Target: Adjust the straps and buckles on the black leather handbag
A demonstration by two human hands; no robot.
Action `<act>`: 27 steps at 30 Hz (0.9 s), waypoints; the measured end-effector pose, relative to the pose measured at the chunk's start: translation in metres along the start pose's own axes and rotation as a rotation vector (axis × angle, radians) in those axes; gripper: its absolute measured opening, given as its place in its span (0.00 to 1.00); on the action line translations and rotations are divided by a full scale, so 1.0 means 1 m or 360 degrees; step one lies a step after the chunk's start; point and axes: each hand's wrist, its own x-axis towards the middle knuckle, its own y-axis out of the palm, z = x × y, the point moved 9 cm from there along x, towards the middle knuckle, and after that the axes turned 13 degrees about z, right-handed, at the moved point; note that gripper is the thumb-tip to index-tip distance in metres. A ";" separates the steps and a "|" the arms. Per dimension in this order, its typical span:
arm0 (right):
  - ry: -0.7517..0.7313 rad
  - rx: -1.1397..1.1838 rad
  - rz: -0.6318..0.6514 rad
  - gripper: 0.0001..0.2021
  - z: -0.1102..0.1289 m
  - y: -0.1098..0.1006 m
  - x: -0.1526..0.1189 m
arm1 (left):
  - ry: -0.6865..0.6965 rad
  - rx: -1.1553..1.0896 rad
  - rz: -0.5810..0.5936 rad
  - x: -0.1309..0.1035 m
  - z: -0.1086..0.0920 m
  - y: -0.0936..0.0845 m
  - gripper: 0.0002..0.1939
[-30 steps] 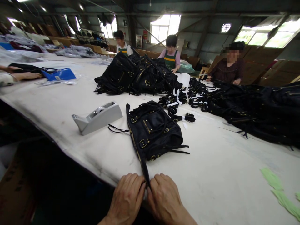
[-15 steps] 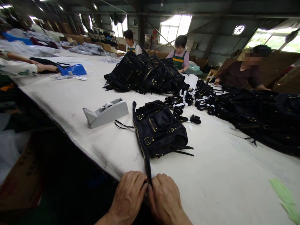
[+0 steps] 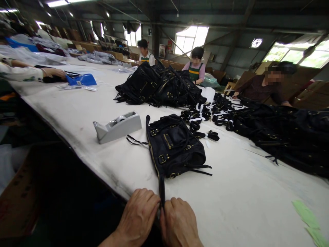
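Note:
A black handbag [image 3: 177, 144] with gold buckles and zips lies on its side on the white tabletop [image 3: 231, 202]. Its zip end, a narrow black tab [image 3: 161, 188], stretches toward me to the table's near edge. My left hand [image 3: 140, 212] and my right hand [image 3: 180, 219] are closed side by side on the end of this tab, thumbs toward each other. The exact grip of the fingertips is hidden beneath the hands. To the left of the bag stands a grey tape dispenser [image 3: 118, 127].
A heap of black handbags [image 3: 159, 85] lies beyond, with bundled black straps [image 3: 197, 116] beside it. More black bags [image 3: 285, 133] cover the right side. Green paper pieces [image 3: 305, 212] lie at right. Co-workers stand across the table; another person's hand [image 3: 53, 73] is near a blue item [image 3: 81, 80].
The view has tilted slightly, so everything sits a little lower. Both my hands stay at the tab's end, with the right slightly lower. The handbag lies as before.

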 end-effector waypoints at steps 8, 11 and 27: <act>-0.0058 -0.0072 0.0058 0.07 0.005 0.003 0.000 | -0.0025 -0.0279 0.0140 0.011 0.016 0.008 0.06; -0.0105 0.0088 0.0155 0.06 -0.002 0.006 -0.002 | -0.0035 -0.0366 0.0168 0.015 0.020 0.007 0.06; -0.0045 0.0141 -0.0121 0.09 0.002 -0.029 -0.011 | 0.0292 0.0049 -0.0058 -0.004 -0.017 -0.008 0.11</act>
